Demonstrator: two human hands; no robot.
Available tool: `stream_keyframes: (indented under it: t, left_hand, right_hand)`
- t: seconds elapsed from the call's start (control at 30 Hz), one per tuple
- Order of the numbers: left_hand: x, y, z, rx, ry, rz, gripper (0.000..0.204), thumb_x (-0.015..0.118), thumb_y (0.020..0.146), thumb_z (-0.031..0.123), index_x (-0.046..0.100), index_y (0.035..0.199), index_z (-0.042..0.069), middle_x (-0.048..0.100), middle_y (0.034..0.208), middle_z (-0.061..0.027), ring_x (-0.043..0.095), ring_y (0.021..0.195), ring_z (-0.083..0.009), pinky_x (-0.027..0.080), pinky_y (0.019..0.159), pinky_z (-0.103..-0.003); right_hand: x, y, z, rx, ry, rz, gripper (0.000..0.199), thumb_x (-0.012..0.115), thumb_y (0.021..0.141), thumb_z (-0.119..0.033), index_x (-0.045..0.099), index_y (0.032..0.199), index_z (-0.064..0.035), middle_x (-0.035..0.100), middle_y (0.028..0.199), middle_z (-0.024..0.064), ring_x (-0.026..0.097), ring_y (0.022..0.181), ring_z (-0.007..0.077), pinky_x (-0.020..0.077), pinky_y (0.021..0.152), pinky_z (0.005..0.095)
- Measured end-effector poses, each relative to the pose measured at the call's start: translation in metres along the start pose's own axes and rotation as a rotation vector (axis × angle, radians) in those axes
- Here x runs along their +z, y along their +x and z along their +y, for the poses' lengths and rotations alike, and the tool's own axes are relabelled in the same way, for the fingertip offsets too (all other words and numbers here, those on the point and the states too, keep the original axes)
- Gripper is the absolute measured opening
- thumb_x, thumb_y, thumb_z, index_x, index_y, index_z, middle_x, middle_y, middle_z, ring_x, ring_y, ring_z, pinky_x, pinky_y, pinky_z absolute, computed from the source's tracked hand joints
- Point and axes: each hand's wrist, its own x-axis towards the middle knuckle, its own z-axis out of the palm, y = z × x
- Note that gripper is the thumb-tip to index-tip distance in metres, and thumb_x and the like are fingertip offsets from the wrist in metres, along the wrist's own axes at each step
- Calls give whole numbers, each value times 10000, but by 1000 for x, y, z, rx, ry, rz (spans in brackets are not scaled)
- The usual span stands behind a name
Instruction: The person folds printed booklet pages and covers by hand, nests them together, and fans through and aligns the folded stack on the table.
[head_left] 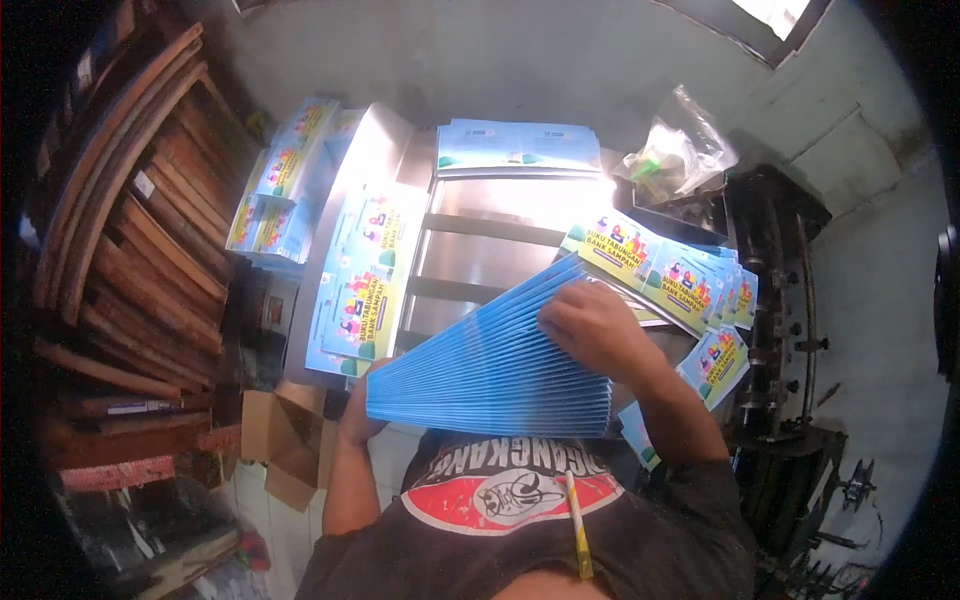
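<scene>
The fanned stack of thin blue paper booklets (490, 360) lies between both hands, spines running left-right. The right hand (590, 325) presses flat on top; the left hand (355, 415), mostly hidden, seemingly grips its left end.

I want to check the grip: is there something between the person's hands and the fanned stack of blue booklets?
Nothing visible: the right hand lies directly on the fanned blue booklets, and the left hand holds their lower left edge, mostly hidden behind them.
</scene>
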Motion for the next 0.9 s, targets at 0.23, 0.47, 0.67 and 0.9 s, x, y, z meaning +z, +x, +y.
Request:
stream_keyframes:
  t: [0.23,0.47,0.67,0.9]
  left_hand:
    - [0,0,-3,-92,-251,16,403,649,894,21,556,1281,-40,643,1184,-121,605,1081,-186,479,937,-316]
    - [0,2,7,-2,-106,-38,378,617,939,58,539,1298,-31,634,1196,-113,595,1083,-173,471,945,-314]
    - [-3,0,10,2,-30,-30,371,613,949,79,540,1297,-28,627,1214,-114,590,1092,-166,467,953,-319]
    - [-6,-1,-2,80,51,-17,408,653,911,64,547,1296,-16,637,1217,-116,601,1092,-180,471,958,-329]
  right_hand:
    - [10,10,-16,-20,-158,-130,116,641,866,-204,618,848,-91,598,830,59,625,839,245,461,766,391]
    - [3,27,-21,-26,-283,-314,127,619,873,-204,619,858,-78,613,865,74,634,860,253,462,764,398]
    - [6,25,-20,-2,-175,-314,126,590,893,-184,611,876,-61,611,889,102,629,889,274,465,781,418]
    - [-25,21,-5,119,-67,-401,177,577,916,-213,597,878,-40,609,912,113,620,932,298,480,814,423]
